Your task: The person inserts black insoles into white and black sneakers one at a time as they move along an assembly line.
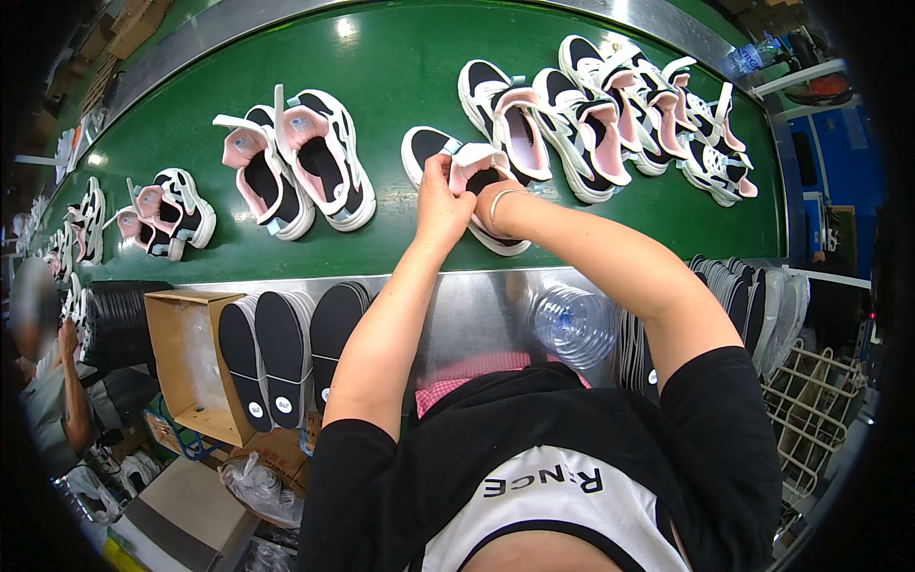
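Head view: we look down at our two bare hands over a long green table [410, 57]. The shoe [426, 150] we handle, white and black with pink lining, sits near the table's front edge, in front of our body, its toe pointing away and to the left. Our left hand [443, 203] has its fingers narrowed on the shoe's edge beside the raised tongue [477, 155], probably to steady it and keep the opening clear. Our right hand [490, 200] reaches into that opening; its fingers are hidden inside, so we cannot tell whether they grip anything. A thin bracelet [499, 197] circles the right wrist.

To our left stands a similar pair of shoes [335, 162], tongues pulled up, perhaps so the insides stay reachable. More shoes [581, 133] crowd together on the right. Below the table's edge, stacks of dark insoles [283, 334] lean beside an open cardboard box [195, 357], seemingly kept within arm's reach. A clear plastic bottle [575, 327] lies nearer our right forearm.
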### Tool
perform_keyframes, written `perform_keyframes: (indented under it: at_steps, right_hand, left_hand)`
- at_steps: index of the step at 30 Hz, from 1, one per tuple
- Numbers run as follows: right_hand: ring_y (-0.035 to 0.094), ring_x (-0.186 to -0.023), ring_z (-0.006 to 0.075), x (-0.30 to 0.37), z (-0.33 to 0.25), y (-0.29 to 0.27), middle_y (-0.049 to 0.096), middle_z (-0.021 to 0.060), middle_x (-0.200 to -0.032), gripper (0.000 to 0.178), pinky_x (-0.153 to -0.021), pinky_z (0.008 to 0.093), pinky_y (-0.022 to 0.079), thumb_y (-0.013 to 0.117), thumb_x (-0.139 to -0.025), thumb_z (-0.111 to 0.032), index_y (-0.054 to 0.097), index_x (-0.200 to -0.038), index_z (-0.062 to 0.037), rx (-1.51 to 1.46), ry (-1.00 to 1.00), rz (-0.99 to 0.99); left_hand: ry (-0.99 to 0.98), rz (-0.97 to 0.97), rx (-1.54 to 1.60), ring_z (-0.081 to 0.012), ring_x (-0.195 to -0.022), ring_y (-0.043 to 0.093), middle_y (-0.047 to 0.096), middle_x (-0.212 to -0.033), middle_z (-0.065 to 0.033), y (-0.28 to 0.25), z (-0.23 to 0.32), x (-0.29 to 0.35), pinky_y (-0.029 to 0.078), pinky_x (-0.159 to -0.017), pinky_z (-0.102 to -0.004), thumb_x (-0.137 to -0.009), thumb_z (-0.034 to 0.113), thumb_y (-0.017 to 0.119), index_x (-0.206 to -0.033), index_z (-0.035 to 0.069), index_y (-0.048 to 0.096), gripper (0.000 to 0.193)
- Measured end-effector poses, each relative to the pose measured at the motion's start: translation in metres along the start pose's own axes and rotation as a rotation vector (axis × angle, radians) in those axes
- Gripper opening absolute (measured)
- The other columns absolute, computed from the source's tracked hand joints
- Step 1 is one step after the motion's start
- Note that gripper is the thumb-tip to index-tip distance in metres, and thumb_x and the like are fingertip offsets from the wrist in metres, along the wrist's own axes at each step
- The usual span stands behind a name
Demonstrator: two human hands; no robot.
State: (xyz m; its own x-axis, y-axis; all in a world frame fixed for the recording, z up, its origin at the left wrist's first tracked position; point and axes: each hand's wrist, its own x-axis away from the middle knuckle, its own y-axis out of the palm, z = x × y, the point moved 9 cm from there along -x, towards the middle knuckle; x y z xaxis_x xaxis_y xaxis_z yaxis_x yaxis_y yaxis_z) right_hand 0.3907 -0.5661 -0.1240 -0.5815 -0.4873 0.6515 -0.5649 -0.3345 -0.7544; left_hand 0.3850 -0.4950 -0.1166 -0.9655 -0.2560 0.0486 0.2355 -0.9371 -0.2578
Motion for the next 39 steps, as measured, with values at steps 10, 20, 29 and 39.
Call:
perform_keyframes:
  at_steps: [10,20,29,39]
  right_hand:
    - [0.054,-0.098,0.0199,-0.003,-0.01,0.006,0.061,0.0091,-0.095,0.024,-0.091,0.0349,0.031,0.052,-0.073,-0.017,0.063,-0.094,-0.0111,0.297,-0.13,0.124]
    - [0.055,-0.095,0.0268,0.051,0.002,0.026,0.06,0.0125,-0.095,0.036,-0.089,0.054,0.024,0.048,-0.069,-0.017,0.054,-0.103,-0.0052,0.091,-0.084,-0.401]
    - [0.055,-0.096,0.0249,0.033,0.008,0.044,0.06,0.0117,-0.096,0.038,-0.089,0.0534,0.024,0.047,-0.07,-0.017,0.052,-0.105,-0.0045,0.098,-0.14,-0.266]
    - [0.047,-0.101,0.02,0.181,0.067,0.002,0.053,0.0044,-0.104,0.037,-0.093,0.047,0.026,0.057,-0.071,-0.02,0.051,-0.106,-0.0116,-0.33,-0.168,0.693]
  left_hand:
    - [0.025,0.021,-0.111,-0.0356,-0.096,0.048,0.049,-0.1,-0.023,-0.001,-0.002,0.0,0.038,-0.084,-0.0369,-0.058,0.0,0.05,-0.105,-0.006,0.039,0.049]
    - [0.054,0.064,-0.155,-0.0358,-0.091,0.048,0.049,-0.095,-0.0209,0.0,0.004,0.003,0.039,-0.081,-0.038,-0.058,0.0,0.049,-0.101,-0.005,0.041,0.043]
    - [0.096,0.12,-0.184,-0.0381,-0.091,0.047,0.05,-0.095,-0.0224,0.004,0.008,0.0,0.038,-0.081,-0.0408,-0.059,0.0,0.049,-0.098,-0.005,0.045,0.04]
    - [0.332,0.508,-0.523,-0.0328,-0.09,0.049,0.049,-0.097,-0.0197,-0.089,0.021,-0.008,0.037,-0.083,-0.0381,-0.066,0.002,0.048,-0.107,-0.003,0.041,0.041]
